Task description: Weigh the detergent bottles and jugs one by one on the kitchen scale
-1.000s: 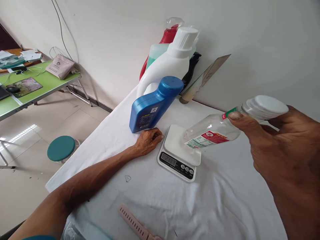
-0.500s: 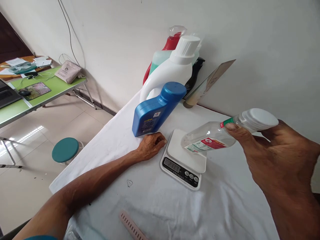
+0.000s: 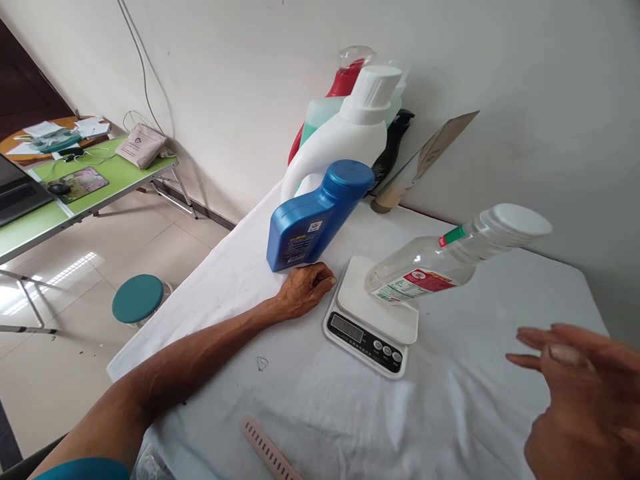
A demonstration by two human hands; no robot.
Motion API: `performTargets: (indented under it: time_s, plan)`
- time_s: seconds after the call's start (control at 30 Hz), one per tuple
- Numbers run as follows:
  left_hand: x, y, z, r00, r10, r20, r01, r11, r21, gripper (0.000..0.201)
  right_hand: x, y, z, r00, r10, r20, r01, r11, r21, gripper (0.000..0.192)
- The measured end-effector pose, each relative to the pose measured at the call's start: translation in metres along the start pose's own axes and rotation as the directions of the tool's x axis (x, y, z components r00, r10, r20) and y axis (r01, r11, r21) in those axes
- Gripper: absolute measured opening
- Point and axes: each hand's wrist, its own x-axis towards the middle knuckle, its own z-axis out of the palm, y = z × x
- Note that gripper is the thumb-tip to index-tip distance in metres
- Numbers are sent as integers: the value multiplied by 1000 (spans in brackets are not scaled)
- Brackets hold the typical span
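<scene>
A clear plastic bottle [image 3: 425,267] with a white cap and a red, white and green label stands on the plate of a white digital kitchen scale [image 3: 370,320]. My right hand [image 3: 585,393] is off the bottle, at the lower right, fingers stretched out and holding nothing. On the cloth just left of the scale rests my left hand [image 3: 306,291], its fingers curled in with nothing seen in them. Close behind that hand is a blue bottle [image 3: 305,230] with a blue cap. Digits on the scale's display are too faint to read.
Behind the blue bottle stand a white jug [image 3: 345,140], a red bottle [image 3: 345,83], a black bottle [image 3: 393,153] and a tube [image 3: 425,163] leaning on the wall. A pink strap [image 3: 270,448] lies on the white cloth. Leftward are a green stool [image 3: 138,298] and a green table [image 3: 100,193].
My right hand has let go of the clear bottle's neck and moved down and away to the right. The bottle stays on the scale. My left hand keeps its place.
</scene>
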Motion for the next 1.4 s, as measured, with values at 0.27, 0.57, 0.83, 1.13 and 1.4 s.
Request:
performTargets:
  time_s: [0.27, 0.57, 0.83, 1.13, 1.4]
  plan:
    - [1, 1, -1, 1000, -6, -2, 7, 1000, 11, 21, -41, 67, 19, 924, 366, 109, -381, 869, 316, 24]
    - [1, 1, -1, 1000, 9, 12, -9, 1000, 17, 23, -45, 78, 19, 933, 323, 157, -346, 925, 155, 37]
    - [1, 4, -1, 1000, 12, 12, -12, 999, 36, 22, -46, 75, 20, 928, 322, 189, -344, 933, 101, 38]
    - [0, 4, -2, 1000, 9, 15, -10, 999, 39, 22, -47, 76, 19, 921, 334, 203, -356, 931, 82, 36]
    - [1, 2, -1, 1000, 10, 10, -10, 1000, 20, 21, -33, 67, 7, 888, 388, 246, -423, 900, 107, 46]
